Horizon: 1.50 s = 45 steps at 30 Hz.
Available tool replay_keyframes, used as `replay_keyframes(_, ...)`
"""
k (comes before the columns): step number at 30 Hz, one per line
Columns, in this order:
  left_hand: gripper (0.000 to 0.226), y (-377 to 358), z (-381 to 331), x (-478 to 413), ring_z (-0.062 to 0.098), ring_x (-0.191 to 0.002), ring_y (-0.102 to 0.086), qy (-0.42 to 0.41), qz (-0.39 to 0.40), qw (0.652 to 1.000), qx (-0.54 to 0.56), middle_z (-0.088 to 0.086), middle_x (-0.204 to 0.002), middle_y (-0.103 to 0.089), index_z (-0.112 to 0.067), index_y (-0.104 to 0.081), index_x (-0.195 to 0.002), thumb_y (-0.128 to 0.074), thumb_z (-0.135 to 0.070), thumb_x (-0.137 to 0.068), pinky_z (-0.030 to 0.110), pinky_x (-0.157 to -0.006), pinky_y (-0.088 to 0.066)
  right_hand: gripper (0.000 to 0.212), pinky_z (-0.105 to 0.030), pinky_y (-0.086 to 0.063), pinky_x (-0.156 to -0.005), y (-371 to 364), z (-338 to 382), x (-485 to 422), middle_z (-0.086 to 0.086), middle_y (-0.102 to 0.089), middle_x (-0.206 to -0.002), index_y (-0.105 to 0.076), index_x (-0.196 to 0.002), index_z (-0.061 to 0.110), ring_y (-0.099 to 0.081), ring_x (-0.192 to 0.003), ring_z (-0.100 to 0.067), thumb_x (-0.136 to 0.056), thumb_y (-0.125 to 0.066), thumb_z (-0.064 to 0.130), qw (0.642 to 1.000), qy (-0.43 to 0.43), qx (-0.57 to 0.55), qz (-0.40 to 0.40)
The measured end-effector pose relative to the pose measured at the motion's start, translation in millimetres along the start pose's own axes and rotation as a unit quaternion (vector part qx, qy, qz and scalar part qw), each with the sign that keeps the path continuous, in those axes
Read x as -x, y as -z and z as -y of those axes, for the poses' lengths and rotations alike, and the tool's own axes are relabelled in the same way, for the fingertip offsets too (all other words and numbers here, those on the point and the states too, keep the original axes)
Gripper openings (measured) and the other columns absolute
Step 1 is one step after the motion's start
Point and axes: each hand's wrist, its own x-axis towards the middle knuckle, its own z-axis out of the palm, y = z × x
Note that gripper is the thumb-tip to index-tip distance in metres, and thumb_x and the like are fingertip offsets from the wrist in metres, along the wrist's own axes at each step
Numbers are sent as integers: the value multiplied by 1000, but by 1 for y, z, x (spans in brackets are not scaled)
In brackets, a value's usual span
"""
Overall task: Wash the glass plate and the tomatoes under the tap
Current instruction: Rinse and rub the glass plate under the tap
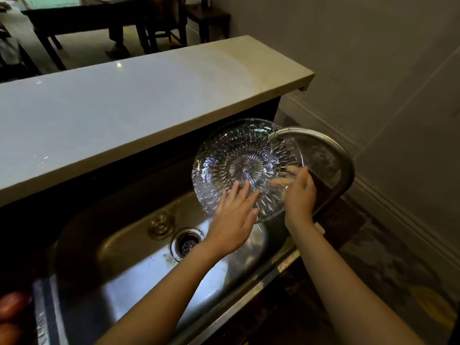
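One glass plate [236, 158], one tap [331, 155], one sink [119, 250], one drain [187, 242], one plug [160, 226], one counter [124, 108]. Two hands: left hand [234, 217], right hand [298, 195]. Two blurred reddish shapes [12, 305].

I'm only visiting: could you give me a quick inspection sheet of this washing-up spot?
Surface: steel sink, stopper lying beside the drain.
Job's things: glass plate held tilted over the sink, under the tap spout; blurred reddish shapes at lower left, possibly tomatoes.
Clutter: nothing seen.
Hands: left hand lays straight fingers on the plate's face; right hand grips its rim.
Cables: nothing seen.
Surroundings: pale counter, dark table beyond, wall.
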Motion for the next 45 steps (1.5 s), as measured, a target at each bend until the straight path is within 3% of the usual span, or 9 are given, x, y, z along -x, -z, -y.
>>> replay_keyframes(8, 61, 48, 43, -18, 13, -144, 7, 120, -173, 958, -197, 0, -157, -2, -22, -14, -147, -37, -43, -94, 43, -115, 12, 39, -13, -27, -33, -4, -23, -4, 6, -73, -61, -62, -101, 24, -38, -33, -2, -98, -28, 43, 993, -93, -47, 57)
replay_keyframes(13, 70, 57, 60, -14, 26, -144, -14, 217, -250, 938, 101, 13, -156, -12, -9, -11, -148, -52, -14, -91, 27, -111, -12, 48, -17, -30, -36, -5, -48, -14, 3, -72, -60, -59, -112, 16, -44, -35, -6, -99, -23, 45, 981, -157, -32, 108)
replay_keyframes(16, 47, 63, 67, -10, 29, -103, -60, 336, -183, 798, 465, 16, -118, -59, -5, -32, -140, -43, -21, -97, 39, -93, -45, 48, -17, -29, -36, -10, -57, -13, -1, -73, -62, -58, -114, 10, -42, -33, -7, -100, -26, 43, 979, -174, 3, 110)
replay_keyframes(18, 39, 65, 70, -6, 31, -93, -63, 340, -148, 638, 675, 22, -107, -61, -3, -39, -131, -30, -26, -101, 45, -78, -57, 43, -21, -38, -45, -15, -55, -13, -11, -74, -87, -57, -118, 6, -47, -44, -9, -100, -31, 36, 972, -196, 50, 121)
replay_keyframes(21, 40, 59, 76, 4, 36, -98, -62, 335, -156, 543, 754, 31, -127, -50, -6, -39, -131, -26, -29, -101, 50, -71, -58, 40, -31, -44, -75, -22, -45, -14, -22, -53, -130, -44, -130, 3, -59, -95, -27, -98, -38, 26, 933, -134, 295, 156)
replay_keyframes(25, 35, 51, 71, 10, 34, -95, -63, 359, -177, 516, 757, 30, -132, -47, -9, -45, -125, -30, -28, -99, 47, -58, -59, 63, -47, -34, -107, -34, -39, -15, -16, -21, -153, -11, -148, 16, -28, -137, -34, -96, -36, 41, 798, 116, 550, 218)
replay_keyframes(29, 31, 49, 65, 16, 40, -107, -58, 398, -168, 501, 750, 32, -134, -46, -8, -51, -108, -30, -28, -100, 53, -57, -56, 69, -43, 3, -118, -56, -43, -35, -12, 13, -157, 2, -149, 14, 11, -145, -28, -96, -12, 55, 628, 144, 693, 325)
replay_keyframes(34, 55, 35, 48, 20, 42, -132, -38, 396, -107, 471, 781, 33, -141, -36, -5, -30, -141, -24, -40, -98, 59, -102, -33, 69, -43, 10, -116, -85, -48, -36, -7, 15, -157, 4, -148, 20, 19, -144, -25, -94, -13, 58, 595, 221, 652, 414)
replay_keyframes(45, 65, 5, 61, -11, 32, -136, -34, 357, -169, 452, 800, 20, -147, -35, -18, -29, -142, -16, -57, -92, 45, -105, -31, 55, -37, 12, -116, -59, -44, 34, 3, 7, -159, 3, -149, 23, 12, -145, -11, -101, -19, 35, 500, 267, 567, 598)
